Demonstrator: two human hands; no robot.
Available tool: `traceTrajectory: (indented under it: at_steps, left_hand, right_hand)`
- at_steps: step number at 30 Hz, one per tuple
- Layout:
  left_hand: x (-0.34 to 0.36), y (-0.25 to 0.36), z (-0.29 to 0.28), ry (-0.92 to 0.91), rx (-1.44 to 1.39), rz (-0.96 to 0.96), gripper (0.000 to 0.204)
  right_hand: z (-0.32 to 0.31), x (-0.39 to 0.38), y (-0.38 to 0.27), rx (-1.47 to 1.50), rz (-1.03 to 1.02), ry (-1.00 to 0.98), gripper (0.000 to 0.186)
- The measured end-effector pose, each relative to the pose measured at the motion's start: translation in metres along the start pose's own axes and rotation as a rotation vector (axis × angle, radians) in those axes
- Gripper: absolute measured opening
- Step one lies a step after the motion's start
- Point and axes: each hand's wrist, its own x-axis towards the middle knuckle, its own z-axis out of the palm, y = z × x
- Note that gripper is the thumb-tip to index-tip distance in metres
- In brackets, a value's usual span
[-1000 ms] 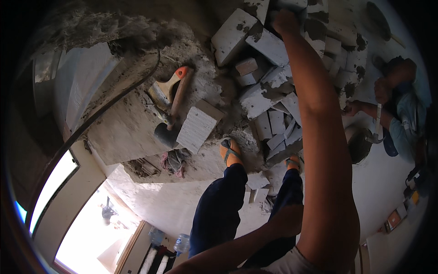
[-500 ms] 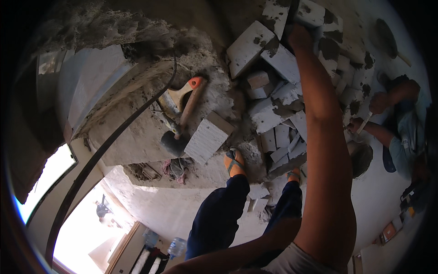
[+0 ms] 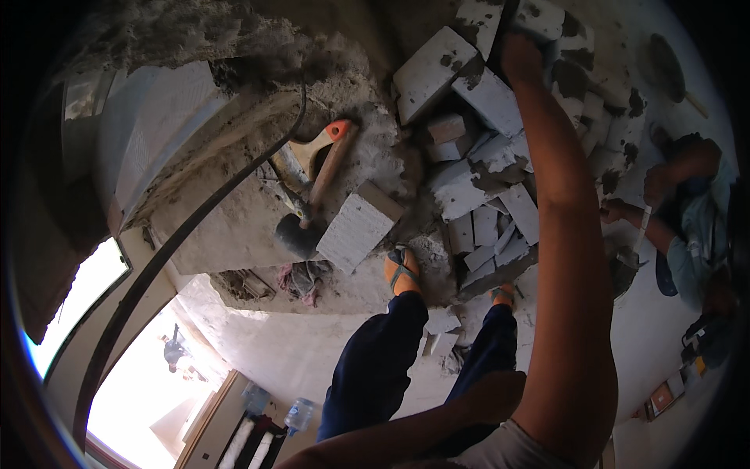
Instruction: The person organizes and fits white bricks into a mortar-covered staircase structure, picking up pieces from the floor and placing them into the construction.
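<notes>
My right hand [image 3: 522, 59] reaches in among the pale blocks at the top of the pile, beside an upright block [image 3: 539, 19] smeared with grey mortar. Its fingers are hidden, so whether it grips anything does not show. My left hand [image 3: 498, 395] is low in the view, close to my right upper arm and above my leg; its fingers are too dark to make out. Left of my right forearm lie a large block [image 3: 433, 74], a long block [image 3: 488, 102] and several broken pieces [image 3: 484, 227].
On the ledge at left lie a saw [image 3: 308, 148] with an orange-tipped handle, a black-headed mallet [image 3: 299, 236] and a block [image 3: 359, 227]. A dark hose [image 3: 180, 227] crosses the left side. At right a co-worker [image 3: 703, 211] holds a tool over a dark bucket [image 3: 625, 270]; a round pan [image 3: 664, 66] lies beyond.
The view has shifted slightly. My right hand stays among the blocks at the top of the pile. The co-worker's tool has swung down toward the bucket.
</notes>
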Motion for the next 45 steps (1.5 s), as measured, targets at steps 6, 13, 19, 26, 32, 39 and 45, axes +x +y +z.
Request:
traceTrajectory:
  at_steps: [6,13,19,26,32,39,45]
  left_hand:
    - [-0.001,0.001,0.019,0.075,-0.095,-0.012,0.036]
    - [0.006,0.013,-0.001,-0.051,-0.095,-0.130,0.043]
    - [0.013,-0.003,0.031,-0.007,-0.006,-0.008,0.033]
    - [0.010,0.002,0.043,0.210,-0.014,0.020,0.028]
    - [0.008,0.006,0.041,0.220,-0.017,0.051,0.035]
    - [0.007,0.001,0.060,0.260,-0.087,0.028,0.035]
    - [0.011,0.003,0.061,0.158,0.008,0.024,0.036]
  right_hand:
    - [0.006,0.002,0.023,0.205,0.116,0.089,0.018]
    - [-0.129,-0.122,-0.058,0.416,0.083,0.019,0.028]
    - [-0.065,-0.197,-0.118,0.354,-0.129,-0.336,0.047]
    - [-0.041,-0.186,-0.132,0.262,-0.018,-0.197,0.040]
    - [-0.025,-0.185,-0.129,0.146,-0.084,-0.124,0.024]
    - [-0.020,-0.190,-0.128,0.131,-0.064,-0.176,0.009]
    - [-0.126,-0.249,-0.143,0.785,-0.202,-0.049,0.021]
